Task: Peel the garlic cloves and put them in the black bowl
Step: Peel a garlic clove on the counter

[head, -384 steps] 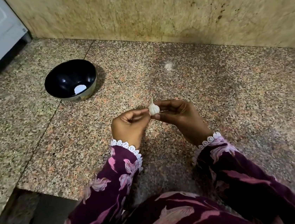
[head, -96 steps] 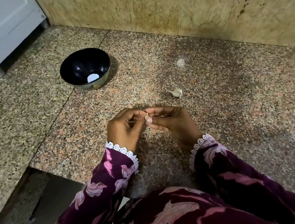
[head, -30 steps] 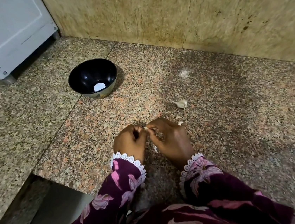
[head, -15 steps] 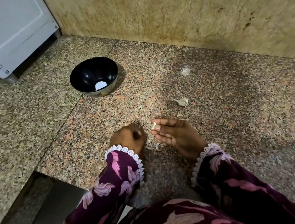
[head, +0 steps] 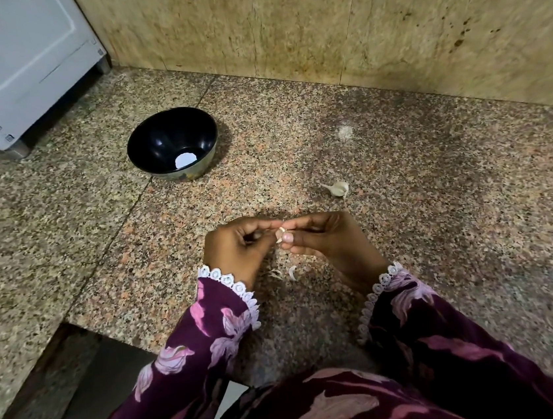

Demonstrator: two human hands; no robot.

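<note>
Near the middle of the frame, two hands meet above the granite counter (head: 438,191). The left hand (head: 237,244) and the right hand (head: 326,238) both pinch one small garlic clove (head: 280,233) between their fingertips, the fingers of each curled in toward it; only a pale sliver of the clove shows between them. Just below the hands, on the counter, lie two small curls of peeled skin (head: 292,272), close together. To the upper right of the hands, apart from them, one garlic piece (head: 337,188) with a pointed tail lies on the stone. One black bowl (head: 172,142) stands upright in the upper left of the frame, well apart from the hands; a white round spot shows at its bottom, and whether that is a clove or a reflection cannot be told. One white cabinet (head: 10,60) fills the upper left corner, and a tan stone wall (head: 350,21) runs along the top. Two purple floral sleeves (head: 214,337) with white lace cuffs occupy the lower part.
</note>
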